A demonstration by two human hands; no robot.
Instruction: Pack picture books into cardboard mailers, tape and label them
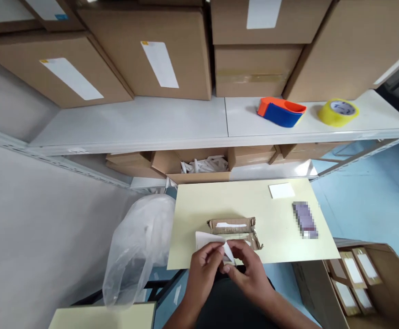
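Observation:
Low over the near edge of the pale yellow table [220, 196], my left hand [204, 265] pinches a white paper sheet [208, 238]. My right hand [249, 269] grips the sheet's folded right corner, close beside my left fingertips. The fingers cover part of the paper, and I cannot tell whether it is a sticky label. Just beyond the hands lies a narrow brown cardboard piece [232, 225] with a white strip on it. Another cardboard piece [255, 240] is partly hidden behind the paper and my right hand.
A white card [281, 190] and a pixelated dark item [305, 220] lie on the table's right. A clear plastic bag [134, 246] hangs left. An open carton [374, 283] of small boxes stands lower right. Yellow tape [338, 113] sits on the shelf [151, 121] below large cartons.

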